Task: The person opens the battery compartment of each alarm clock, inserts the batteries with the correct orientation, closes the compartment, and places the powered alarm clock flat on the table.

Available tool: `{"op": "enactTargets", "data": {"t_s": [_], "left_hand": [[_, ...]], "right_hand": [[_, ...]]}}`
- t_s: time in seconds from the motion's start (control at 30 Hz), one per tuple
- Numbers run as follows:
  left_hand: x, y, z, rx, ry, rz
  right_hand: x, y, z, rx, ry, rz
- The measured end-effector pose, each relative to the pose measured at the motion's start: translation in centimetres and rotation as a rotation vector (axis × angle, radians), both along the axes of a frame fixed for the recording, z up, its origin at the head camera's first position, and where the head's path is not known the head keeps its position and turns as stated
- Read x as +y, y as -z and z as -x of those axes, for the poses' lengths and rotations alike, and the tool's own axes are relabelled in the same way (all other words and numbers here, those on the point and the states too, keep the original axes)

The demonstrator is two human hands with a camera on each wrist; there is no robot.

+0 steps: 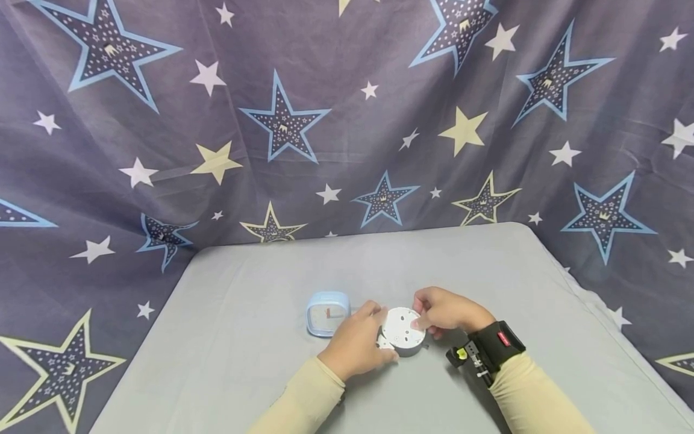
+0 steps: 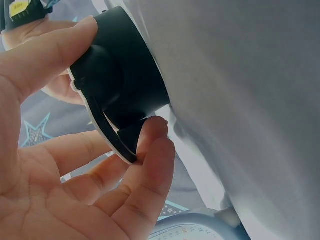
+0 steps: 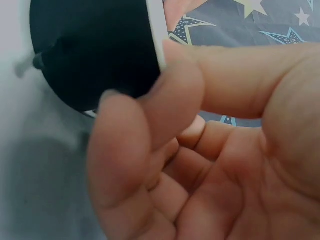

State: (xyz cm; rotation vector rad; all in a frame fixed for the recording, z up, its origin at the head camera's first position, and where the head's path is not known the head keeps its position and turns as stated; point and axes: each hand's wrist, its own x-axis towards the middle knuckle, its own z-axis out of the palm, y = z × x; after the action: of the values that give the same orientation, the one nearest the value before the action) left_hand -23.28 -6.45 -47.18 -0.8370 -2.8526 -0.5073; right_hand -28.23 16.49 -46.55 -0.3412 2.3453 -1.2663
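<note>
A round black device with a white disc face that has several small holes sits low over the grey surface, between both hands. My left hand grips its left side. In the left wrist view, the thumb presses the black wall while fingertips hold a curved, white-edged piece sticking out from it. From the right, my right hand pinches the rim, its thumb over the white face. The right wrist view shows a small peg on the dark side wall. What kind of device it is, I cannot tell.
A light blue alarm clock stands just left of the left hand. The grey cloth-covered table extends around it. Behind hangs a star-patterned curtain. A black strap with a camera mount circles the right wrist.
</note>
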Motion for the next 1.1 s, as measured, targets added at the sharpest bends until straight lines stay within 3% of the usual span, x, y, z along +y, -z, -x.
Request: {"op": "enactTargets", "data": {"t_s": [0.27,0.37,0.53,0.67,0.93,1.1], "left_hand": [[0.0,-0.1,0.0,-0.005,0.000,-0.008],[0.0,0.0,0.0,-0.009,-0.002,0.001],[0.0,0.0,0.0,-0.014,-0.003,0.009],[0.0,0.0,0.0,0.001,0.002,0.008],[0.1,0.0,0.0,-0.001,0.008,0.009],[-0.1,-0.2,-0.1,-0.004,0.010,0.001]], "right_hand": [[0.2,-0.1,-0.1,0.059,0.022,-0.030],[0.0,-0.9,-0.6,0.181,0.054,-0.162],[-1.7,-2.6,-2.2,0.456,0.116,-0.481],[-3.0,-3.2,-3.4,0.534,0.144,-0.617],[-3.9,-2.7,-4.2,0.539,0.142,-0.668],[-4.1,-2.6,-4.1,0.610,0.106,-0.658]]}}
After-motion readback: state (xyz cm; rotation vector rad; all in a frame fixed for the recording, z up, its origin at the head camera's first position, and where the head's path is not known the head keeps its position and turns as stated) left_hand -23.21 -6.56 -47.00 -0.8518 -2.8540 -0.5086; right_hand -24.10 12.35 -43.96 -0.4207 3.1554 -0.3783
